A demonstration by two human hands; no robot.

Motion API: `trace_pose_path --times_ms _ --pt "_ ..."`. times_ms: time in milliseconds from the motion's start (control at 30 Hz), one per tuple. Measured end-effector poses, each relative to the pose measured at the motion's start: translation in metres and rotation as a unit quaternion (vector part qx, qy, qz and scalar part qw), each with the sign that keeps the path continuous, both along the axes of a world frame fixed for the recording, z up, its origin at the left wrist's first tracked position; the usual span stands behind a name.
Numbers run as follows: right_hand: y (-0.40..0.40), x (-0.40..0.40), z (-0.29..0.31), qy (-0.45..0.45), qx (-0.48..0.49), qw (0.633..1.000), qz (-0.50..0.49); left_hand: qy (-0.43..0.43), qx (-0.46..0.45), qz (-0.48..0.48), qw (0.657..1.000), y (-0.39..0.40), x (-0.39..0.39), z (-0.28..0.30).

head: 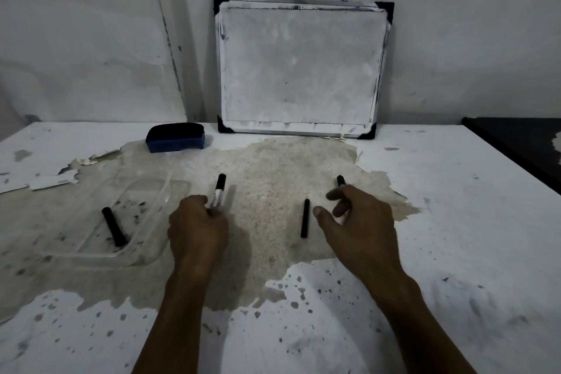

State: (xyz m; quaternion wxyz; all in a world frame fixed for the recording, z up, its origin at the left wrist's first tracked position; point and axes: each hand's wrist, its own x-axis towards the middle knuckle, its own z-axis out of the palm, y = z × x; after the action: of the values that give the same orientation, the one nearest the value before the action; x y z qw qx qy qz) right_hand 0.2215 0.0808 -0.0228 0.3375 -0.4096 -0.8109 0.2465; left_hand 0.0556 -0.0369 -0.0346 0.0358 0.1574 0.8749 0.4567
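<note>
My left hand [197, 228] grips a white-bodied marker with a black cap [219, 190], the cap pointing away from me. My right hand [355, 222] hovers with loosely bent fingers over a second marker [341, 180], of which only the black far end shows; I cannot tell whether the fingers touch it. A third black marker [305, 218] lies on the table just left of my right thumb. A fourth black marker [113, 226] lies inside a clear plastic tray [151, 240] at the left.
A smudged small whiteboard [299, 67] leans against the wall at the back. A blue eraser [176, 137] sits to its left. The white table [455, 222] has peeled, stained patches. A dark surface [522, 143] adjoins it at the far right.
</note>
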Motion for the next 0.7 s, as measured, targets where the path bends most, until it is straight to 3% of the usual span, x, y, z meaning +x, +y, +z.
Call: trace_pose_path --times_ms 67,167,333,467,533,600,700 --pt "-0.006 -0.005 0.002 0.057 -0.050 0.995 0.067 -0.129 0.174 -0.060 0.974 0.002 0.003 0.003" --pt "-0.016 -0.010 0.006 0.108 -0.170 0.965 0.167 -0.300 0.290 -0.119 0.901 0.010 0.010 0.008" --pt "-0.019 -0.013 0.009 0.057 -0.379 0.896 0.224 -0.391 0.398 -0.180 0.810 0.016 0.017 0.015" --pt "-0.019 -0.014 0.007 0.069 -0.482 0.822 0.295 -0.394 0.404 -0.220 0.796 0.013 0.022 0.019" --pt "-0.020 -0.012 0.008 0.087 -0.499 0.801 0.319 -0.388 0.408 -0.233 0.793 0.013 0.023 0.020" --pt "-0.021 -0.011 0.008 0.092 -0.481 0.814 0.312 -0.365 0.411 -0.224 0.805 0.012 0.024 0.020" --pt "-0.025 -0.014 0.002 0.054 -0.363 0.888 0.275 -0.315 0.392 -0.196 0.842 0.013 0.026 0.016"
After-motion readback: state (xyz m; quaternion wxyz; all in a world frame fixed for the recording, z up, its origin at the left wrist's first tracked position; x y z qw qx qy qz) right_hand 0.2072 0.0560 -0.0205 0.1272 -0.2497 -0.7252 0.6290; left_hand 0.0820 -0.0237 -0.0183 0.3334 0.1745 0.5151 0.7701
